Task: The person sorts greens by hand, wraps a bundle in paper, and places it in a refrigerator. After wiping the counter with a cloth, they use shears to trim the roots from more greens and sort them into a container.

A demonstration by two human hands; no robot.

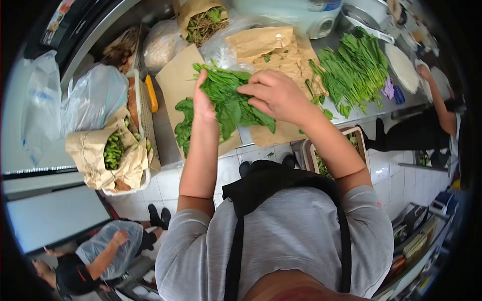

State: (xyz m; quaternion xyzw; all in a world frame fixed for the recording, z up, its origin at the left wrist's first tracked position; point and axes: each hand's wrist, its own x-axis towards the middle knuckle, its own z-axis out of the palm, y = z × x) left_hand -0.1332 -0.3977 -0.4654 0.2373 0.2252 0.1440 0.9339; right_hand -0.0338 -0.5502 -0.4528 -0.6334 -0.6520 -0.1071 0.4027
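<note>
A bunch of leafy greens (228, 103) with long stems is held up over the counter in my left hand (205, 103), whose thumb points upward along the near side. My right hand (276, 98) reaches in from the right, its bent fingertips on the leaves; its thumb is mostly hidden. Below the bunch lie more loose leaves (185, 125) on spread brown paper (173, 75). A larger pile of the same greens (354, 70) rests on the metal counter at the right. Torn brown paper (261, 42) with leaf scraps lies behind my hands.
At the left stands a cream plastic basket (145, 115) with paper-wrapped green vegetables (114, 150) and a yellow-handled tool (151, 94). A paper bag of stemmed greens (206, 20) sits at the back. A crate (359, 143) is below the counter. Other people are at lower left and far right.
</note>
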